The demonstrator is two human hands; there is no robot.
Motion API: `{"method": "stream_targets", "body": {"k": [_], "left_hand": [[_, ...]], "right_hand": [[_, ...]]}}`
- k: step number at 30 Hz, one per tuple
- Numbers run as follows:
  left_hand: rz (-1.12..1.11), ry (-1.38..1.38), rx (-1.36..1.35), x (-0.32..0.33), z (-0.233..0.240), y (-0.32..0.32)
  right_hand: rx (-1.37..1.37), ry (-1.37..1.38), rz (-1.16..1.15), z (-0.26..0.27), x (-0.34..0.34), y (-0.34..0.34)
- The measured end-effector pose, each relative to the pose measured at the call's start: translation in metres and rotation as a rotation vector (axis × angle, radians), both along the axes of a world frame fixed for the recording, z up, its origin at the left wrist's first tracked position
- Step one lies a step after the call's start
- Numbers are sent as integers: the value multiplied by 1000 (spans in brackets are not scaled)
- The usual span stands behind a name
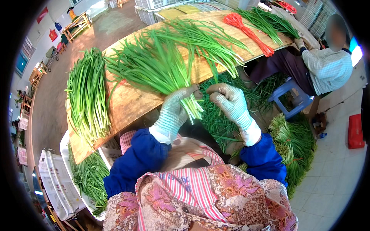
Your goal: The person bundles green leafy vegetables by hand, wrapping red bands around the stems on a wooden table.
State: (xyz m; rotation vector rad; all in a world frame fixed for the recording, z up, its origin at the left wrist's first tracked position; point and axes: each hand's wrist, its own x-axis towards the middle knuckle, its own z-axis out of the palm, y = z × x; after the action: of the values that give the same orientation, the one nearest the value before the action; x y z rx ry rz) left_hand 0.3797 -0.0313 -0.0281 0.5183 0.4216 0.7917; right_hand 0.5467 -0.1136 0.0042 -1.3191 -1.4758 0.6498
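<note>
My left hand (176,105), in a striped work glove, grips a bunch of garlic chives (164,69) near the pale stem ends. The leaves fan out over the wooden board (127,112), away from me. To the right of the stem ends, my right hand (229,99) is raised apart from the bunch, gloved too, with fingers curled. A green blade comes down close to its fingertips; whether they pinch it is unclear. A loose pile of chives (214,46) rests behind the held bunch. A thick sheaf of chives (88,98) lies at the board's left end.
Red ties (245,33) and more chives (263,24) lie toward the board's far right. A person (326,63) sits there by a blue stool (292,98). Leaf scraps (219,124) cover the floor. Tied bundles (294,150) stand right; a white crate (65,144) of greens stands left.
</note>
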Motion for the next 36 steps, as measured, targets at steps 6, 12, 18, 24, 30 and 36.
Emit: {"method": "stream_targets", "body": {"k": [6, 12, 18, 24, 30, 36], "left_hand": [[78, 18, -30, 5, 0, -10], [84, 68, -29, 1, -7, -8], [76, -46, 52, 3, -14, -16], [-9, 111, 50, -19, 16, -9], [174, -192, 84, -43, 58, 7], [21, -283, 113, -26, 21, 25]], "right_hand": [[-111, -131, 4, -16, -11, 9], [-233, -1005, 35, -17, 30, -1], [266, -632, 37, 28, -8, 31], [374, -729, -9, -12, 26, 25], [-420, -847, 86, -54, 88, -39], [285, -893, -486, 1, 59, 20]]}}
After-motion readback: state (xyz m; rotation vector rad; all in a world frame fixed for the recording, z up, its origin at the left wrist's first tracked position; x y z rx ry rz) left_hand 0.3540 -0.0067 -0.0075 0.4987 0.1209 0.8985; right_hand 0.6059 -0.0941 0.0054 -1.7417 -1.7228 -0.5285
